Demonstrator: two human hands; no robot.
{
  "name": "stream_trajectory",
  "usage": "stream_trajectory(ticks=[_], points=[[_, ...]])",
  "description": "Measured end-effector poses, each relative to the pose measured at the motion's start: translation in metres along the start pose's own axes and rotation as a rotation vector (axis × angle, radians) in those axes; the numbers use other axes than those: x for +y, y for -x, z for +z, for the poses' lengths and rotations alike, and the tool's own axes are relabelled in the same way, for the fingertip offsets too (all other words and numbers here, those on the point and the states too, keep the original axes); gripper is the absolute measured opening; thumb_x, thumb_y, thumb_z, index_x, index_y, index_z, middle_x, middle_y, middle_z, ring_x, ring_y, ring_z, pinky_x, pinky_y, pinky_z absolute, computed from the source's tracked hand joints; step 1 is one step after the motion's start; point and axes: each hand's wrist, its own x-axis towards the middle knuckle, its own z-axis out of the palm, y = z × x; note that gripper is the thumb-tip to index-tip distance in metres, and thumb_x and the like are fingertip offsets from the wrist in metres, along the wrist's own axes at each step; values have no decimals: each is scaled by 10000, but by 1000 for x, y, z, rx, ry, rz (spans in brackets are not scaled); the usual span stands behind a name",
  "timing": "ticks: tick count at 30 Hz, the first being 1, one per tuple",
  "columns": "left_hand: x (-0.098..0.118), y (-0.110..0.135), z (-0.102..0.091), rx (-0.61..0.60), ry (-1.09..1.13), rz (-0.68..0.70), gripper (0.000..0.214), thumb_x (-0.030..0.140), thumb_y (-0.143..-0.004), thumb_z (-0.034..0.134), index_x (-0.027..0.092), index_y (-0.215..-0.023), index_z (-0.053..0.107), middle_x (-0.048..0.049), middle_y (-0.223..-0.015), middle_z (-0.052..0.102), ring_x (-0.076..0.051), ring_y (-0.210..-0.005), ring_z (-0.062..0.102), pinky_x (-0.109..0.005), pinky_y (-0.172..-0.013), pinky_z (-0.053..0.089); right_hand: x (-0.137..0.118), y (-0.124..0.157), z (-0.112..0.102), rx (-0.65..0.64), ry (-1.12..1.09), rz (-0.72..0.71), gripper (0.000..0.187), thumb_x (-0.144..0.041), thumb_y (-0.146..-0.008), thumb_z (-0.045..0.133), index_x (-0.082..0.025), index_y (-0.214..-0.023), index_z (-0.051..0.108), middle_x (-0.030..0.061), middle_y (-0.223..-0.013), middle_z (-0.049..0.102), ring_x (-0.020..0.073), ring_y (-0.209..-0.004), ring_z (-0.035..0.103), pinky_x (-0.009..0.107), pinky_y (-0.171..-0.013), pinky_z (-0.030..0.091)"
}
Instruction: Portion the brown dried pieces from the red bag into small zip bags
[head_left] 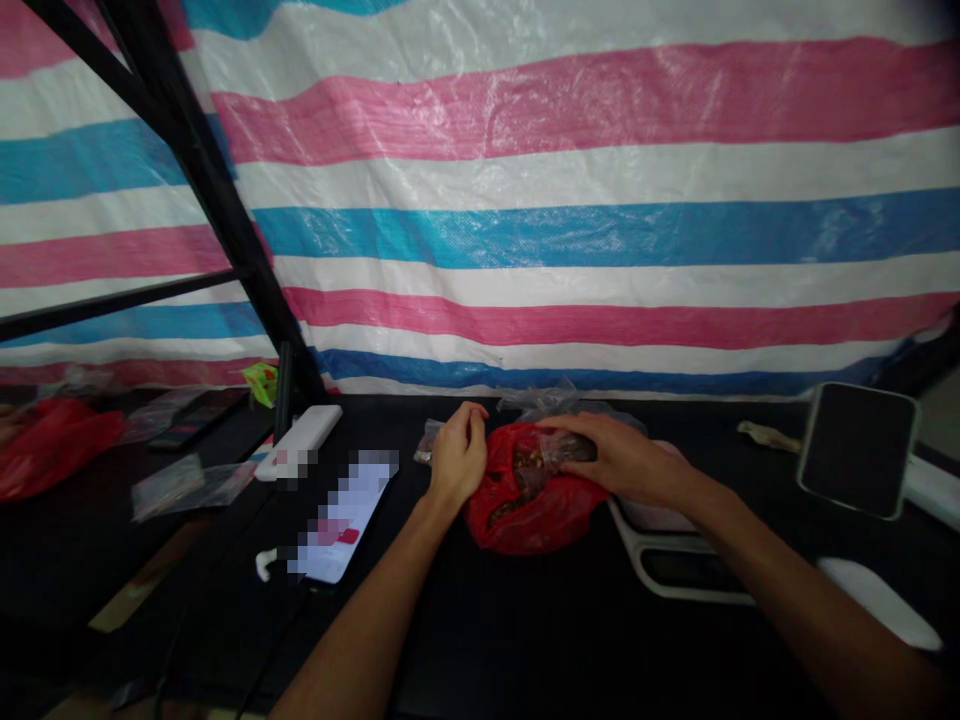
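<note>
The right hand [607, 455] clasps a clear packet [553, 448] at the mouth of the central red bag [544, 525], the left hand [459, 450] curls by its left edge, grip unclear, and the phone [349, 520] farther left is pixelated past reading.

No readable text anywhere.

2 red bags [544, 528], 1 scale [694, 572]

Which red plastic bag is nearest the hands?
The central red bag, open between the left hand and right hand, showing brownish contents; the other red bag lies at the picture's left edge.
</note>
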Motion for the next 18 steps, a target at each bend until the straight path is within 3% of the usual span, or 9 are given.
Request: stream_trajectory(ticks=[18], points=[[4, 0, -3, -22, -7, 9, 299, 286, -1042, 368, 211, -940, 638, -3, -777, 655, -160, -713, 604, -269, -664, 369, 2, 1, 11, 88, -67, -6, 381, -257, -900, 642, -307, -1272, 707, 50, -1171, 764, 276, -1066, 698, 437, -971, 530]])
